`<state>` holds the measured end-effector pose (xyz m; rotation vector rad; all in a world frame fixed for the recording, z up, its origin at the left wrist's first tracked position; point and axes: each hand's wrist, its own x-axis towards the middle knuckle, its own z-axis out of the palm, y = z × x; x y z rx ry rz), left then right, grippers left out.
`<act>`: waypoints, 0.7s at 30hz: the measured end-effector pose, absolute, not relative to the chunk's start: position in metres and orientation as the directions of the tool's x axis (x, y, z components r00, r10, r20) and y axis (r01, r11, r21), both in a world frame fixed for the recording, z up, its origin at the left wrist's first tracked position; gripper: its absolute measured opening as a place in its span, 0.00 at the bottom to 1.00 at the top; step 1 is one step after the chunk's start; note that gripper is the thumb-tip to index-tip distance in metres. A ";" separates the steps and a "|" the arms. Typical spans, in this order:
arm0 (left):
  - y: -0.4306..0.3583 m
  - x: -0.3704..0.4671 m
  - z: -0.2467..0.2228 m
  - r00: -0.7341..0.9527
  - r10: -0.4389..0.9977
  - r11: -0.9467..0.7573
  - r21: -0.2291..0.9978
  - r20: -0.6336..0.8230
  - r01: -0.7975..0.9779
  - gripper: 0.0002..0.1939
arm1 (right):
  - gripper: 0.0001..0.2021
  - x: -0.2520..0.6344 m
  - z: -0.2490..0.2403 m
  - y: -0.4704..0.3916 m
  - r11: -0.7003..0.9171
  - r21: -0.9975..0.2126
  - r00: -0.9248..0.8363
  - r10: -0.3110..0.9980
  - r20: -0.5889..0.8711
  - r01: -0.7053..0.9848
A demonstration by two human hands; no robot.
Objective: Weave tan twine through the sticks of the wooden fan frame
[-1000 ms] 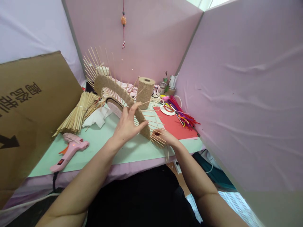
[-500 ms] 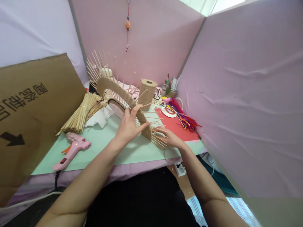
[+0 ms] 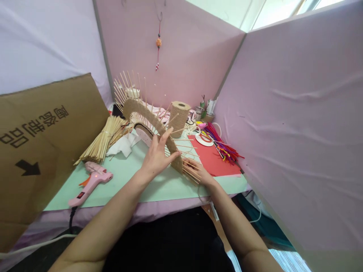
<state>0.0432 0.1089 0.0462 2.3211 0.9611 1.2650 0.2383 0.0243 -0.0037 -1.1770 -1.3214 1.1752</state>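
An arched woven twine band [image 3: 144, 113] with thin wooden sticks [image 3: 124, 85] fanning out from it stands tilted over the table. My left hand [image 3: 157, 156] grips the band near its lower right part, thumb on the near side and fingers over the inner edge. At the band's lower end, my right hand [image 3: 198, 172] has its fingers bent in among the sticks, close to the woven edge. The sticks partly cover those fingertips, so what they pinch is unclear. A loose loop of twine [image 3: 200, 194] hangs below the right hand. Behind the band stands a twine spool [image 3: 179, 118].
A pink glue gun [image 3: 92, 183] lies at left, beside a stick bundle [image 3: 98, 141] and white tissue [image 3: 121, 145]. A cardboard box [image 3: 42, 151] borders the left. Red paper [image 3: 212, 162] and colourful pipe cleaners [image 3: 224, 145] lie at right. Fabric walls enclose the table.
My right hand's fingers have moved in closer to the band's edge among the sticks. My left hand keeps its grip. The whole view has shifted slightly.
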 end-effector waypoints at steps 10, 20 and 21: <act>0.090 0.042 -0.003 0.367 0.841 -0.503 0.823 0.397 0.262 0.27 | 0.14 0.215 -0.002 0.033 0.109 -0.877 0.019 0.993 0.114 -0.467; 0.077 0.034 0.009 0.610 0.615 -0.760 0.582 0.500 0.289 0.29 | 0.11 0.209 0.006 0.036 0.180 -0.796 0.135 0.983 0.125 -0.578; 0.078 0.034 0.009 0.623 0.594 -0.785 0.535 0.509 0.312 0.31 | 0.11 0.210 0.007 0.036 0.188 -0.795 0.150 0.981 0.123 -0.576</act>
